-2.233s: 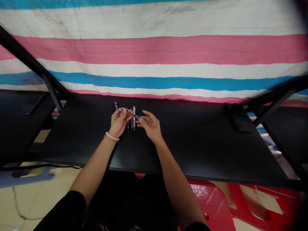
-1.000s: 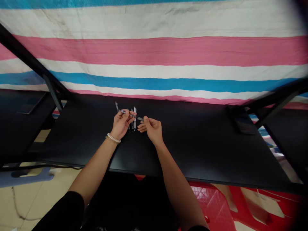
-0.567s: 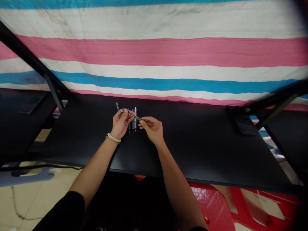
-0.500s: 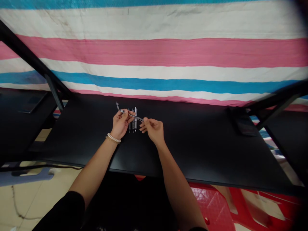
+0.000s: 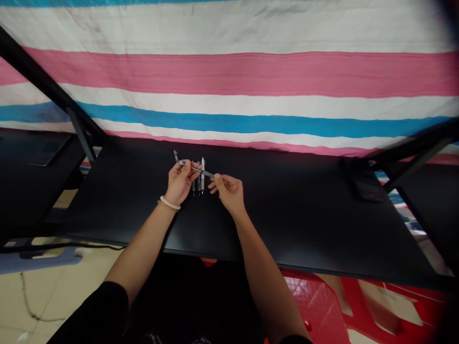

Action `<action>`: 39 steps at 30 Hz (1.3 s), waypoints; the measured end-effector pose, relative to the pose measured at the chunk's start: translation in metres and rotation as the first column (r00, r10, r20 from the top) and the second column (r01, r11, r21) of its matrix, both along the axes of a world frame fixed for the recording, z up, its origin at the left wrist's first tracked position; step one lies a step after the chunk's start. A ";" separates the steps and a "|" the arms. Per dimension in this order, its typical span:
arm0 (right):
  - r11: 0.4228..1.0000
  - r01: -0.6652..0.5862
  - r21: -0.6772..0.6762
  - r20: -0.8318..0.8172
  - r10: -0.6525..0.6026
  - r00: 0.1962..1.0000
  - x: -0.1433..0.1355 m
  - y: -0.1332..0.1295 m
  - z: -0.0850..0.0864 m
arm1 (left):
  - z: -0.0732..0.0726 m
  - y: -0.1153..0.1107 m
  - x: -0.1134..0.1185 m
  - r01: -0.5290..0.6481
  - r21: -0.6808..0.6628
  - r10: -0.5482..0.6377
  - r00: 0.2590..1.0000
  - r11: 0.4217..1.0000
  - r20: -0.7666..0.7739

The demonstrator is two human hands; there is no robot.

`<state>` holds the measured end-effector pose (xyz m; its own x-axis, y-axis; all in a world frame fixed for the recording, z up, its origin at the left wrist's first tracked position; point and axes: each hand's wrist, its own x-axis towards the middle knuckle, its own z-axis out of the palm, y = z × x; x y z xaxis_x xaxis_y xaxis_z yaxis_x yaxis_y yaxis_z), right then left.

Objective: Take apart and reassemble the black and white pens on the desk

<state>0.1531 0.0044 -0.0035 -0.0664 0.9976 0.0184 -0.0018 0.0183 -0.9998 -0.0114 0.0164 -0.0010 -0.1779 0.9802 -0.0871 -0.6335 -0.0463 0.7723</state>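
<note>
My left hand (image 5: 181,181), with a bead bracelet at the wrist, grips a thin dark pen (image 5: 196,169) held crosswise above the black table (image 5: 287,210). My right hand (image 5: 227,189) pinches the right end of that same pen between thumb and fingertips. Beneath the held pen, several pens (image 5: 201,175) lie side by side on the table, one of them white. Another small dark pen (image 5: 175,155) lies just beyond my left hand.
A pink, white and blue striped sheet (image 5: 229,86) hangs behind the table. A dark flat object (image 5: 360,186) rests at the table's right end. Black frame bars (image 5: 43,81) slant at left and right. Red plastic furniture (image 5: 340,306) stands under the front edge.
My right hand went from open fingers beside the pen to pinching its right end. Both hands stay at the same spot above the pens on the table.
</note>
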 end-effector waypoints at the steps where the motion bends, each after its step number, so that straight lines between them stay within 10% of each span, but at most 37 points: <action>1: 1.000 0.010 0.014 0.001 -0.010 1.000 0.000 0.000 0.000 | 0.000 0.000 0.000 -0.001 0.000 0.001 1.000 1.000 -0.002; 26: 0.987 -0.157 -0.016 0.069 0.158 0.985 0.001 -0.004 0.005 | 0.002 -0.003 -0.001 0.131 -0.017 -0.132 0.989 0.991 -0.072; 34: 0.987 -0.160 -0.008 -0.044 0.160 0.986 -0.006 -0.003 -0.001 | 0.022 -0.009 -0.005 0.376 -0.042 -0.343 0.879 0.926 0.332; 39: 0.997 -0.073 0.017 -0.013 0.073 0.997 -0.005 -0.002 0.001 | 0.027 -0.011 -0.019 0.282 -0.128 -0.214 0.898 0.951 0.385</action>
